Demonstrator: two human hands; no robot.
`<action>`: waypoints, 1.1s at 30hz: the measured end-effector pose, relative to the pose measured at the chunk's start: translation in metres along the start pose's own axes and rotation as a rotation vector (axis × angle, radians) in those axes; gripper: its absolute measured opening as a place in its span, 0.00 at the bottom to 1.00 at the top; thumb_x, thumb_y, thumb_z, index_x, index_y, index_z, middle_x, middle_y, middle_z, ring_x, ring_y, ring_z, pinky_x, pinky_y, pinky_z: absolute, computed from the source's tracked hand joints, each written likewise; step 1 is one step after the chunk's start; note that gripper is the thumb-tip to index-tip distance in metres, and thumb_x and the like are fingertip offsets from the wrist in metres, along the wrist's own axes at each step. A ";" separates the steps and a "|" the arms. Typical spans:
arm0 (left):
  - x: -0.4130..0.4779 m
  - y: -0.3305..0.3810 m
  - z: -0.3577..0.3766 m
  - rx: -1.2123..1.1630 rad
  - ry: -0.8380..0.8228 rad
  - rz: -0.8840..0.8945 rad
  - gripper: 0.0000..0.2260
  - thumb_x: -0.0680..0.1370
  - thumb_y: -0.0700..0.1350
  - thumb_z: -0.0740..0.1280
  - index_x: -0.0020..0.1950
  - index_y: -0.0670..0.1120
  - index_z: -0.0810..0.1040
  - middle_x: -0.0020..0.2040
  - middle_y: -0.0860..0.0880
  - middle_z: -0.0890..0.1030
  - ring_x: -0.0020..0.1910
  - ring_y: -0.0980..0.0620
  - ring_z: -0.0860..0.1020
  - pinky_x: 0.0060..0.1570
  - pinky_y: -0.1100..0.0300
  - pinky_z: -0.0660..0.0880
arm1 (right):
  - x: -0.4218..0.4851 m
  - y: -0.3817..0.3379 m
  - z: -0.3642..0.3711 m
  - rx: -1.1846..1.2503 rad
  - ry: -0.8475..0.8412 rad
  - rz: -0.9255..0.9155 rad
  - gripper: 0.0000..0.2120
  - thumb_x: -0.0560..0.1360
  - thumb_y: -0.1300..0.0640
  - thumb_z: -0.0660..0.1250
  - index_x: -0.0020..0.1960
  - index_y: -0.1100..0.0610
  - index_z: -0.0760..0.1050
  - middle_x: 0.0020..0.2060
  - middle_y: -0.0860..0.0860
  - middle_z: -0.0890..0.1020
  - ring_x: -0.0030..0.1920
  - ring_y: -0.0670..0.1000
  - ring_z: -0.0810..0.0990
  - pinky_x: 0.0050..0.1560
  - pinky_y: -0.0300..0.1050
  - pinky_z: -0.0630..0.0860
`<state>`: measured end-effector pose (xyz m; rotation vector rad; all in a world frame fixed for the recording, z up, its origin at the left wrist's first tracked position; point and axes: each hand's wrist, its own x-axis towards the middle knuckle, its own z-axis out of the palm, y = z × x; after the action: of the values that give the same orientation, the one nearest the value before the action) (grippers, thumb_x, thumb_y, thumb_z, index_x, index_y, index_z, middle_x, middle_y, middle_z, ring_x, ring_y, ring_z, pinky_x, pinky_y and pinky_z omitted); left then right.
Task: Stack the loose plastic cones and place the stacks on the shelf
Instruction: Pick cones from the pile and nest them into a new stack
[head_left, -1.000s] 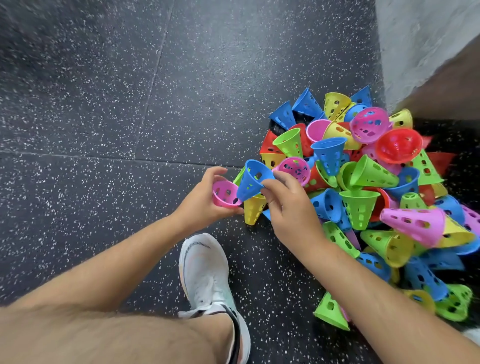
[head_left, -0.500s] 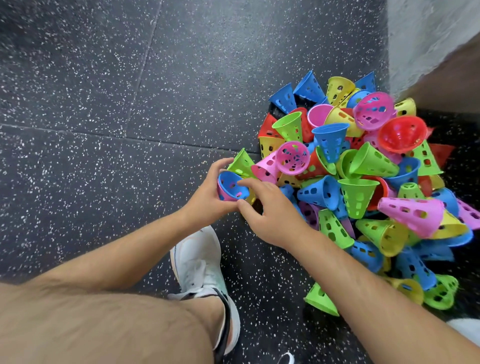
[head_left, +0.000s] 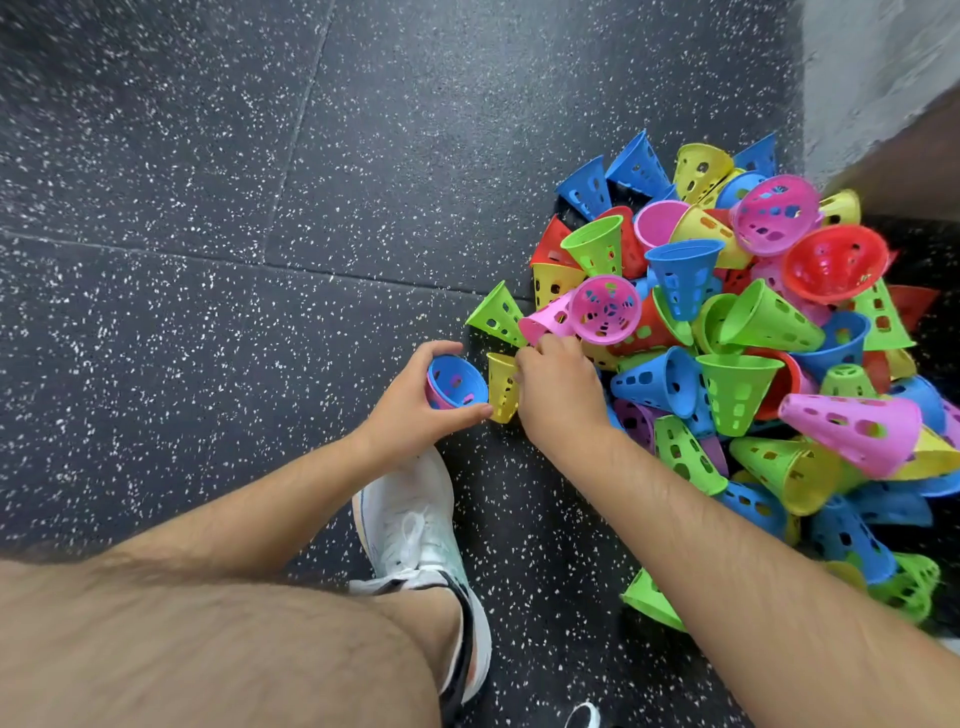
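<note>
In the head view, the left hand (head_left: 415, 410) grasps a two-cone stack (head_left: 456, 383), blue nested inside pink. At its 3 o'clock, the right hand (head_left: 558, 395) pinches a yellow cone (head_left: 501, 389) by its rim. The loose pile (head_left: 727, 338) lies on the speckled floor (head_left: 208, 208), toward 2 o'clock of the hands.

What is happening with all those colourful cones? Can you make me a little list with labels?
Place: dark speckled floor, beside a grey wall
Left hand: holds a small stack, a blue cone nested inside a pink one
Right hand: fingers curled at the near edge of the pile, by a yellow cone; what it grips is unclear
Pile colours: blue, green, yellow, pink, red, all loose
Shoe: white, below the hands
Shelf: not in view
</note>
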<state>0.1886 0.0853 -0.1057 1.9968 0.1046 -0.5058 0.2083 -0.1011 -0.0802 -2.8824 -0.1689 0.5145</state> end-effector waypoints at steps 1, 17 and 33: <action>0.000 0.000 -0.001 -0.002 -0.006 -0.003 0.34 0.69 0.51 0.82 0.71 0.55 0.71 0.64 0.63 0.75 0.61 0.65 0.75 0.59 0.72 0.69 | -0.002 0.001 0.002 0.037 0.016 0.007 0.09 0.80 0.59 0.63 0.59 0.55 0.75 0.56 0.53 0.75 0.59 0.58 0.71 0.54 0.50 0.69; 0.004 0.001 -0.003 -0.062 -0.034 -0.009 0.39 0.66 0.53 0.84 0.72 0.55 0.68 0.64 0.57 0.77 0.62 0.60 0.78 0.69 0.55 0.73 | -0.028 0.003 -0.013 0.576 0.455 -0.143 0.06 0.81 0.60 0.64 0.53 0.61 0.78 0.51 0.57 0.80 0.55 0.59 0.77 0.55 0.50 0.73; 0.015 -0.001 -0.014 -0.109 0.022 0.001 0.38 0.64 0.59 0.80 0.71 0.56 0.69 0.61 0.63 0.76 0.58 0.66 0.77 0.59 0.72 0.70 | 0.054 -0.014 -0.023 0.019 0.053 -0.213 0.24 0.76 0.64 0.62 0.72 0.56 0.68 0.66 0.57 0.70 0.66 0.61 0.67 0.64 0.54 0.70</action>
<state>0.2059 0.0958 -0.1073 1.8957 0.1421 -0.4678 0.2661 -0.0834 -0.0734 -2.8111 -0.4537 0.3974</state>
